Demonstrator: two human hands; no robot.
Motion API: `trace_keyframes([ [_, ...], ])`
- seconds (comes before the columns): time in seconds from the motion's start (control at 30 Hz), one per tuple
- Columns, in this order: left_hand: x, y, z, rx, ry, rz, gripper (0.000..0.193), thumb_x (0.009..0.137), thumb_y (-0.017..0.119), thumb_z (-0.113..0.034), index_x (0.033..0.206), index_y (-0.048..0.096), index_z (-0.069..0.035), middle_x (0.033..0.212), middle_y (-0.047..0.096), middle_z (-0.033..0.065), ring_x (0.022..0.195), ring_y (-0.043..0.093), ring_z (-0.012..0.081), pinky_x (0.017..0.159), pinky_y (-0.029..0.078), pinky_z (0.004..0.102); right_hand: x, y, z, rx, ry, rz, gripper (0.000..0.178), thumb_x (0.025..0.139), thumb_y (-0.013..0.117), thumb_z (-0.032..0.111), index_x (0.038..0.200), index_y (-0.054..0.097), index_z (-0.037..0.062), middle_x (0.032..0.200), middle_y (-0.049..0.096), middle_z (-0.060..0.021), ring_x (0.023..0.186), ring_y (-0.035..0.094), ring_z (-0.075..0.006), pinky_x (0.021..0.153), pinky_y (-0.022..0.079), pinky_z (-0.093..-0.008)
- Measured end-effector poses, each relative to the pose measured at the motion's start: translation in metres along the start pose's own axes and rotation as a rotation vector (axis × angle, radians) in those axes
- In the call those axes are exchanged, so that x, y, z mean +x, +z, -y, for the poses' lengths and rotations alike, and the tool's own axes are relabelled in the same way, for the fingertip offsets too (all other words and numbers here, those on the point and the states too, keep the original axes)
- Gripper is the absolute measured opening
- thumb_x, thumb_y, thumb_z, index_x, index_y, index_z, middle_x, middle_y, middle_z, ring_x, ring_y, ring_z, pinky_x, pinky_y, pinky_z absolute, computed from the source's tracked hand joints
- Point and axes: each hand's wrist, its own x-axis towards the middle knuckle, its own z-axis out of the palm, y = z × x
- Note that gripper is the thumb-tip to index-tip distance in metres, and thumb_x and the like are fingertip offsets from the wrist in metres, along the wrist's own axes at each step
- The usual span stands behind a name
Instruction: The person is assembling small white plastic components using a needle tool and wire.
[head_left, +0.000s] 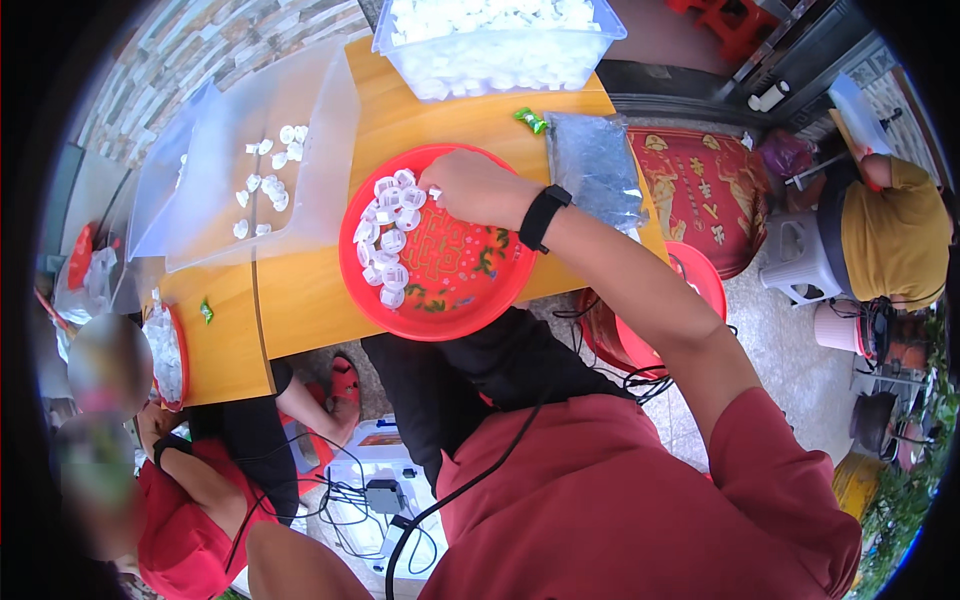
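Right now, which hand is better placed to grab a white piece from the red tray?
Probably the right hand: it is over the red tray, close beside the white pieces. The left hand is out of view.

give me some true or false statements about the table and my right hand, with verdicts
1. The white pieces in the red tray lie mostly toward its left side. True.
2. The right hand is over the floor. False: it is over the tray.
3. A small green packet lies near the grey plastic bag. True.
4. The large clear bin at the table's far end is empty. False: it is full of white pieces.
5. The wristband on the right arm is black. True.
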Motion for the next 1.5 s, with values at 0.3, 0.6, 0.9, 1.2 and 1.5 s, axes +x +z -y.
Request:
trace_keyframes([
  [0.3,-0.003,0.01,-0.009,0.095,0.251,0.015,0.035,0.099,0.045,-0.03,0.125,0.045,-0.005,0.124,0.042,0.0049,0.118,0.036,0.0203,0.103,0.028,0.0365,-0.023,0.01,-0.003,0.058,-0.063,-0.155,0.019,0.075,0.067,0.003,0.094,0.068,0.0019,0.086,0.067,-0.0146,0.084,0.064,-0.0329,0.074,0.05,-0.0441],
  [0.6,-0.007,0.017,-0.014,0.202,0.487,0.026,0.048,0.099,0.045,-0.032,0.138,0.043,-0.005,0.146,0.043,0.007,0.136,0.035,0.0236,0.114,0.025,0.0405,-0.032,-0.015,-0.021,-0.114,0.164,-0.284,0.006,0.074,0.07,0.01,0.08,0.071,0.0073,0.075,0.069,-0.0112,0.076,0.067,-0.0299,0.067,0.051,-0.0426],
  [0.9,-0.129,-0.033,0.082,1.078,-0.536,0.982,0.02,0.081,0.07,-0.007,0.1,0.068,-0.002,0.096,0.065,0.0105,0.093,0.058,0.0295,0.08,0.047,0.0408,-0.059,-0.033,-0.009,-0.501,0.065,-0.103,0.01,0.073,0.069,0.011,0.066,0.065,0.005,0.071,0.067,-0.0129,0.071,0.067,-0.0327,0.059,0.051,-0.0422],
  [1.2,-0.158,-0.036,0.092,1.074,-0.578,1.103,0.02,0.079,0.069,-0.008,0.099,0.069,-0.003,0.097,0.067,0.01,0.097,0.056,0.0296,0.084,0.045,0.0399,-0.054,-0.035,-0.013,-0.363,0.058,-0.108,0.007,0.07,0.071,0.008,0.069,0.064,0.0067,0.076,0.067,-0.0126,0.074,0.066,-0.033,0.062,0.05,-0.043],
  [1.5,-0.168,-0.038,0.089,1.054,-0.68,1.116,0.024,0.077,0.069,-0.005,0.102,0.067,-0.003,0.096,0.066,0.0103,0.097,0.056,0.0306,0.084,0.045,0.0419,-0.058,-0.021,-0.024,-0.35,-0.178,-0.001,0.008,0.075,0.061,0.008,0.068,0.062,0.0055,0.069,0.059,-0.0131,0.071,0.062,-0.0337,0.06,0.045,-0.0432],
])
